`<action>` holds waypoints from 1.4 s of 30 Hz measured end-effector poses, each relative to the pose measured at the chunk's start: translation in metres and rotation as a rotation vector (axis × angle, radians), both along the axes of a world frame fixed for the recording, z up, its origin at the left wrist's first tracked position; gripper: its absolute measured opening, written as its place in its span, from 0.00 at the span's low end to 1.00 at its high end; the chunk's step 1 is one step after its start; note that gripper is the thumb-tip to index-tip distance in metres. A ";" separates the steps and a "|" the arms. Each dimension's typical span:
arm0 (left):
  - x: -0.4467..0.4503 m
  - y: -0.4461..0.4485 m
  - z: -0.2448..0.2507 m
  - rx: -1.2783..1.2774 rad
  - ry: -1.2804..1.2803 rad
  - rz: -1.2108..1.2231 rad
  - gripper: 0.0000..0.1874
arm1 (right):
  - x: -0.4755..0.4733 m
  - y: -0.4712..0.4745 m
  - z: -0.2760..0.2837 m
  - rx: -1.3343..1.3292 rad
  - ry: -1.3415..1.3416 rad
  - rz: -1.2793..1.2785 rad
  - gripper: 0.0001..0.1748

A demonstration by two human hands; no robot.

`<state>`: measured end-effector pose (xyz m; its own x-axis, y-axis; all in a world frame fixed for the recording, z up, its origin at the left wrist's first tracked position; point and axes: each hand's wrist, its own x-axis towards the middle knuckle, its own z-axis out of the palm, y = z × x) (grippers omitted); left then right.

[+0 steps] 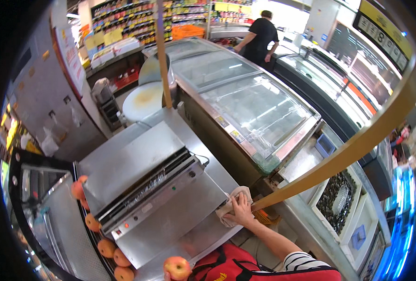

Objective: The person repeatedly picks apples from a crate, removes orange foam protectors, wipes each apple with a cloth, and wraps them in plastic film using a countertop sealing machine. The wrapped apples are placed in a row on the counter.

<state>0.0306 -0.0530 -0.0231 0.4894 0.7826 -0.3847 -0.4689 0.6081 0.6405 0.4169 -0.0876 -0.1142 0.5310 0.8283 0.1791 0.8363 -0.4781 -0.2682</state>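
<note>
At the bottom edge, my left hand [167, 276] grips a red-and-yellow apple [177, 268]; only a bit of the fingers shows beside it. My right hand [242, 210] lies on a beige cloth [225, 215], pressing it against the right end of a stainless steel table [202, 233]. On that table rests a stainless steel film-wrapping machine [173, 214], with a lit red switch and a dark slot across its middle. Several more apples [107, 248] line the machine's left side.
A wooden post [163, 52] rises at the table's far corner; another [334, 158] slants up beside my right hand. Beyond stands a glass-topped chest freezer [250, 102]. A tray of shellfish [338, 200] is at right. A person in black [262, 37] stands farther off.
</note>
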 end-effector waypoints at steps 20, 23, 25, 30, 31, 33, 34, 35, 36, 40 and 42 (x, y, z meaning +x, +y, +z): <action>0.104 0.083 0.066 0.522 0.193 -0.674 0.40 | -0.176 0.037 0.125 0.596 0.745 0.469 0.36; 0.111 0.091 0.092 0.802 0.297 -0.722 0.40 | -0.193 0.041 0.165 0.572 0.796 0.321 0.31; 0.121 0.087 0.104 0.935 0.286 -0.788 0.41 | -0.188 0.048 0.141 0.524 0.977 0.231 0.26; 0.130 0.083 0.114 1.145 0.339 -0.848 0.41 | -0.151 0.042 0.119 0.355 1.390 0.147 0.25; 0.133 0.081 0.114 1.170 0.338 -0.864 0.41 | -0.148 0.038 0.111 0.341 1.420 0.163 0.26; 0.136 0.074 0.114 1.214 0.353 -0.886 0.41 | -0.155 0.018 0.108 0.507 1.211 0.316 0.26; 0.122 0.082 0.138 1.257 0.415 -0.815 0.41 | -0.163 0.035 0.133 0.489 1.229 0.438 0.28; 0.105 0.086 0.156 1.299 0.477 -0.746 0.41 | -0.172 0.049 0.158 0.373 1.300 0.561 0.28; 0.119 0.081 0.122 1.275 0.420 -0.829 0.42 | -0.158 0.023 0.155 0.269 1.384 0.486 0.29; 0.119 0.079 0.125 1.313 0.454 -0.810 0.42 | -0.152 0.002 0.200 0.165 0.968 0.390 0.38; 0.106 0.079 0.126 1.329 0.505 -0.762 0.42 | -0.142 0.014 0.180 0.139 1.151 0.452 0.38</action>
<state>0.1371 0.0259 0.1029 0.9411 0.3234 0.0987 0.0790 -0.4941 0.8658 0.2744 -0.0740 0.0661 0.1101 0.9888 -0.1005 0.1641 -0.1178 -0.9794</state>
